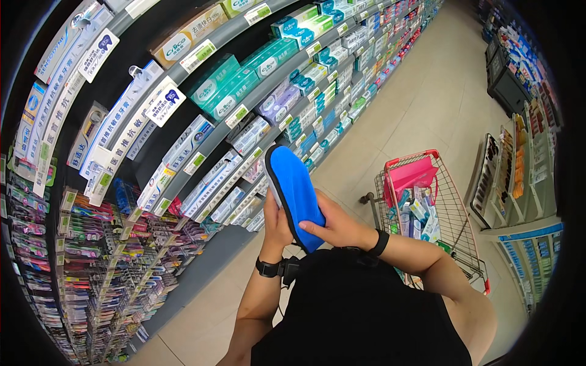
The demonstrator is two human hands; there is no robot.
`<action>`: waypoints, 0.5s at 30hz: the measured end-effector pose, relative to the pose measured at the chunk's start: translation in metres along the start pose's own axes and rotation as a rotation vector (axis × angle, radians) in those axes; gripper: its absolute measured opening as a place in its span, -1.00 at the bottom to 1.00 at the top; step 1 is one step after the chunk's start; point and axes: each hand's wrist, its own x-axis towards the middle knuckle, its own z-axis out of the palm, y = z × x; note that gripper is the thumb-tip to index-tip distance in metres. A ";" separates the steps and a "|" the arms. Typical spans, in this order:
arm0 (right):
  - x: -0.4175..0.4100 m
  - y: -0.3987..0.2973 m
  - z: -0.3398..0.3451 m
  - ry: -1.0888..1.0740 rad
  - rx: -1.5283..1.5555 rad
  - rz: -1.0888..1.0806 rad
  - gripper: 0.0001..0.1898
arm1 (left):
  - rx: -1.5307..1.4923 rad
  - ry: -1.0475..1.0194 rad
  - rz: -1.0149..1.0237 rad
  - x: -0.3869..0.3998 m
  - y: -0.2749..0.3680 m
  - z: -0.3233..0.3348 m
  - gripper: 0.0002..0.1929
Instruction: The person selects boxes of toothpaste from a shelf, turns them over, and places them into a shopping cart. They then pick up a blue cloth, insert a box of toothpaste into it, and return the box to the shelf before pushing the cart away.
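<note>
Both hands hold a blue zippered case [295,192] with a black edge, raised in front of my body. My left hand [277,224] grips its lower left side, by the grey underside. My right hand [341,224] lies on the lower right side, with the thumb across the blue face. What is inside the case, if anything, is hidden. A black band sits on each wrist. Just beyond the case stand shelves [215,123] of boxed toothpaste.
A wire shopping cart [453,219] with red trim stands at the right, holding a pink bag [412,178] and several boxes. Toothbrush packs [87,251] hang at the lower left. The tiled aisle [403,105] runs away between shelving. Display racks [503,174] stand at the far right.
</note>
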 end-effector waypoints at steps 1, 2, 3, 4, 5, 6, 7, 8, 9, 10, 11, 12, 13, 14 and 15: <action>-0.001 -0.001 0.001 0.007 -0.016 -0.028 -0.34 | -0.057 0.032 -0.007 0.001 -0.001 -0.001 -0.47; -0.002 -0.004 0.000 0.018 -0.055 -0.032 -0.32 | -0.050 0.041 -0.013 0.001 -0.001 -0.002 -0.45; -0.003 -0.007 -0.001 0.020 -0.055 -0.036 -0.32 | -0.047 0.039 -0.009 -0.001 -0.007 -0.004 -0.45; -0.003 -0.011 -0.002 0.019 -0.093 -0.066 -0.32 | -0.130 0.028 -0.026 -0.005 -0.017 -0.008 -0.41; -0.004 -0.013 -0.003 0.018 -0.130 -0.096 -0.32 | -0.212 0.017 -0.043 -0.009 -0.026 -0.011 -0.37; -0.006 -0.012 -0.003 0.023 -0.132 -0.097 -0.32 | -0.305 0.019 -0.105 -0.008 -0.026 -0.008 -0.31; -0.009 -0.008 -0.002 0.094 -0.104 -0.117 -0.35 | -0.305 0.014 -0.103 -0.008 -0.027 -0.004 -0.31; -0.011 -0.005 -0.002 0.164 -0.075 -0.138 -0.38 | -0.204 0.030 -0.109 -0.009 -0.026 0.002 -0.30; -0.013 -0.001 -0.003 0.170 -0.077 -0.140 -0.38 | -0.103 0.045 -0.114 -0.008 -0.022 0.012 -0.28; -0.015 0.003 -0.005 0.226 -0.045 -0.138 -0.43 | -0.027 0.142 -0.034 -0.009 -0.016 0.026 -0.40; -0.015 0.004 -0.006 0.281 -0.013 -0.137 -0.47 | -0.028 0.137 -0.031 -0.006 -0.012 0.029 -0.40; -0.016 -0.001 -0.008 0.322 -0.036 -0.148 -0.53 | -0.081 0.138 0.017 -0.003 -0.007 0.032 -0.48; -0.018 -0.001 -0.009 0.326 -0.038 -0.150 -0.53 | -0.134 0.139 0.064 0.000 -0.002 0.035 -0.56; -0.020 -0.002 -0.009 0.310 -0.054 -0.142 -0.53 | -0.125 0.210 -0.028 0.004 0.005 0.039 -0.75; -0.021 -0.003 -0.010 0.294 -0.069 -0.137 -0.53 | -0.124 0.207 -0.024 0.003 0.002 0.036 -0.75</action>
